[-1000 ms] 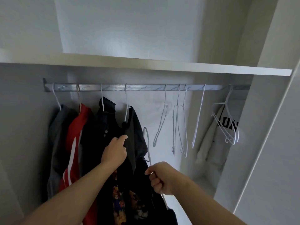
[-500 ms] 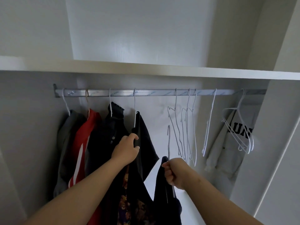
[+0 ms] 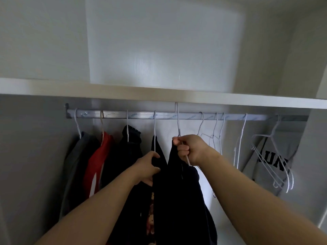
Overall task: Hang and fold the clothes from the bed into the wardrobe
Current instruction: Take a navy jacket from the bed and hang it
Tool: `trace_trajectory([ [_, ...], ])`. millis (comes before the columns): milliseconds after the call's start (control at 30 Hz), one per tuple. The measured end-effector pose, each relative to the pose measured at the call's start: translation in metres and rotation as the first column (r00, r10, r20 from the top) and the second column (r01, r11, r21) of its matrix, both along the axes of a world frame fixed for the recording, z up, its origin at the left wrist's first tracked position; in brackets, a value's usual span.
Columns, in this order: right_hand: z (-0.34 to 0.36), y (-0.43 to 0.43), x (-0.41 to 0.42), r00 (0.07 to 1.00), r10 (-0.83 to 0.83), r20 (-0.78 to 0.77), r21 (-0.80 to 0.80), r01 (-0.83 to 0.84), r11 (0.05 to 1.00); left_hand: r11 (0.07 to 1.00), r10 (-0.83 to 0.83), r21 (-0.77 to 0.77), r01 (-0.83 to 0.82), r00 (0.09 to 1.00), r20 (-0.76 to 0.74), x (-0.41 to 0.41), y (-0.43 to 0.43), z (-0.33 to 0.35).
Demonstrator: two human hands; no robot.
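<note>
The lower parts of all the clothes are cut off by the bottom of the view or covered by the 2 forearms. The shoulders of the white wire hanger (image 3: 177,121) are buried under the dark garment (image 3: 182,200) draped on it. Its hook rises higher than the rail (image 3: 141,115), up to the underside of the shelf (image 3: 106,89); whether it has caught the rail cannot be told. The fingertips of the left hand (image 3: 146,169) sink into cloth.

The right hand (image 3: 190,149) is a closed fist round the neck and one sloping arm of the white wire hanger, near the middle of the rail. The left hand grips a fold of the black garment (image 3: 159,152) just beside it, thumb on top and fingers curled under.

The dark garment looks navy or black, hanging in long limp folds. Toward the left end of the rail hang a grey garment (image 3: 77,156), a red garment (image 3: 99,156) with a white stripe, and a black jacket (image 3: 127,147). Right of the hands are 4 empty hangers (image 3: 215,135). At the right end hangs a pale sweatshirt (image 3: 276,152) with partly hidden dark lettering, and loose hangers (image 3: 270,161) dangle in front of it
</note>
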State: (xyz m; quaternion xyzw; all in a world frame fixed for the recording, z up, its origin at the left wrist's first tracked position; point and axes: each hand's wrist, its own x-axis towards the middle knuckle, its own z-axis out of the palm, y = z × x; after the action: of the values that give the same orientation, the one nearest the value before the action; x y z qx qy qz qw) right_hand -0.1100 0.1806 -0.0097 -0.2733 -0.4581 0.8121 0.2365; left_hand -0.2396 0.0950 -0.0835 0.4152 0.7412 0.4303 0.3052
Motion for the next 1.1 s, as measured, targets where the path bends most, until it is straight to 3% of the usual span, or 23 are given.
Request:
trace_trajectory([
  [367, -0.028, 0.044, -0.055, 0.928, -0.036, 0.370, 0.117, -0.008, 0.993, 0.994, 0.016, 0.107, -0.027, 0.994, 0.105, -0.006, 0.004, -0.021],
  [500, -0.040, 0.046, -0.062, 0.925, -0.106, 0.366, 0.169, 0.046, 0.985, 0.991, 0.035, 0.122, -0.051, 0.991, 0.125, -0.004, 0.005, -0.027],
  [567, -0.044, 0.047, -0.065, 0.908, -0.209, 0.362, 0.293, 0.102, 0.951, 0.988, 0.046, 0.142, -0.068, 0.987, 0.155, -0.003, 0.005, -0.029],
  [700, -0.063, 0.048, -0.061, 0.876, -0.380, 0.296, 0.588, 0.146, 0.795, 0.977, 0.103, 0.166, -0.131, 0.981, 0.163, 0.004, 0.004, -0.033],
  [767, -0.071, 0.044, -0.052, 0.880, -0.393, 0.268, 0.610, 0.161, 0.776, 0.972, 0.139, 0.174, -0.159, 0.983, 0.122, 0.009, 0.002, -0.036],
  [900, -0.079, 0.034, -0.027, 0.872, -0.431, 0.232, 0.621, 0.208, 0.756, 0.927, 0.339, 0.243, -0.284, 0.913, -0.227, 0.022, -0.002, -0.036],
  [1100, -0.092, 0.004, 0.028, 0.871, -0.458, 0.176, 0.496, 0.323, 0.806, 0.878, 0.306, 0.411, -0.245, 0.948, -0.090, 0.064, 0.000, -0.016],
])
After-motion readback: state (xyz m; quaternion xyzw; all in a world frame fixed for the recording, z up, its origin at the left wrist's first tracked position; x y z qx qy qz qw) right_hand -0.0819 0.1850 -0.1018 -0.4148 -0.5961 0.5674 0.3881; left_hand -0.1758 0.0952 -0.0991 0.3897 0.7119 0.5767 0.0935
